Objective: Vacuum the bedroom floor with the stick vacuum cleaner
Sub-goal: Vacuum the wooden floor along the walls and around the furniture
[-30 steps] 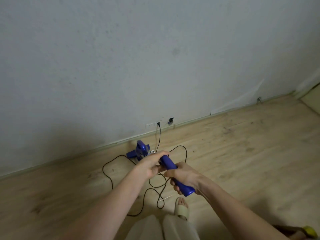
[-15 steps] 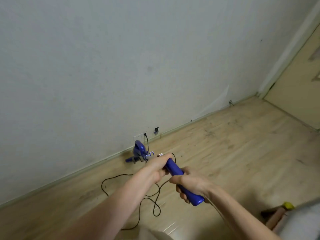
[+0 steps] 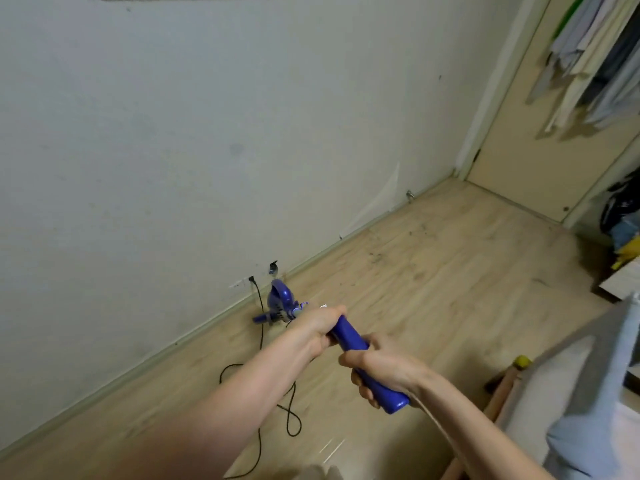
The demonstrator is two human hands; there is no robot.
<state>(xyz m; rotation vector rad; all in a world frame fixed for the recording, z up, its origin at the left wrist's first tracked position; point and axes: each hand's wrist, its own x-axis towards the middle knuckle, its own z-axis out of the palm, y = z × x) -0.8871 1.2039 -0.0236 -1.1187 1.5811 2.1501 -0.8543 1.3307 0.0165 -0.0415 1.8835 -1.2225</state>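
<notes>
I hold a blue stick vacuum cleaner by its handle (image 3: pixel 349 339) with both hands. My left hand (image 3: pixel 320 323) grips the upper part of the handle, and my right hand (image 3: pixel 379 372) grips the lower end. The vacuum's blue body (image 3: pixel 278 301) points down toward the foot of the white wall. Its black cord (image 3: pixel 259 327) runs from a wall socket (image 3: pixel 251 280) and loops over the wooden floor (image 3: pixel 433 292). Dark bits of dirt (image 3: pixel 375 258) lie scattered on the floor to the right.
A closed beige door (image 3: pixel 530 161) stands at the far right corner, with clothes (image 3: pixel 595 57) hanging beside it. Bags and a yellow thing (image 3: pixel 627 251) sit below them. A bed with pale bedding (image 3: pixel 571 386) fills the lower right. The wall runs along the left.
My view has swung up and to the right, bringing the door, hanging clothes and bed into sight. Both hands keep their grip on the handle.
</notes>
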